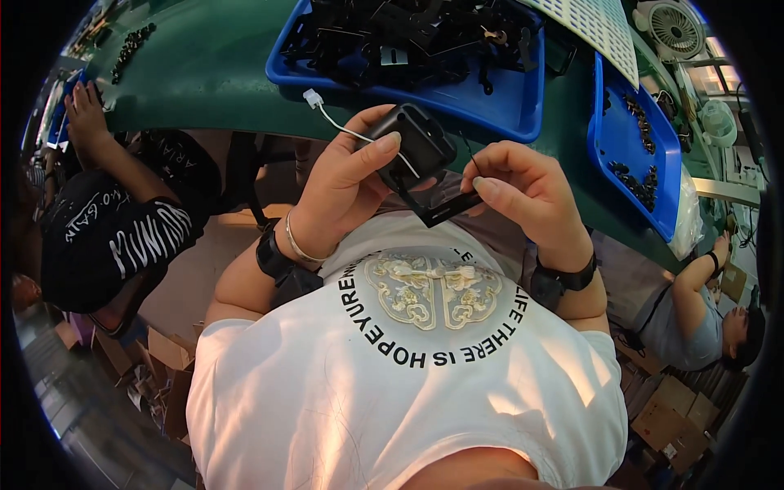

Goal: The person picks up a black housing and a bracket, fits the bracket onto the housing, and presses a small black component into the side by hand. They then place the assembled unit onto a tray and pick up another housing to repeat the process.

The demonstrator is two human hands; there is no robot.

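Note:
My left hand (347, 175) is closed around a black rounded plastic housing (420, 135), its thumb lying along the near side. From the housing a thin white cable (347, 129) runs up to a white plug (313, 99). My right hand (527, 192) pinches a slim black bracket (449, 210) between thumb and fingers, just below and right of the housing. A narrow black strip joins or overlaps the two parts; I cannot tell which. A thin dark piece sticks up by my right fingertips. Both hands are held in front of my shirt, near the table edge.
A blue tray (523, 122) heaped with black parts (408, 41) stands ahead on the green table (204, 65). Right of it are another blue tray (604, 147) with small dark pieces, a white perforated sheet (596, 33) and a fan (674, 28). Other people sit on both sides.

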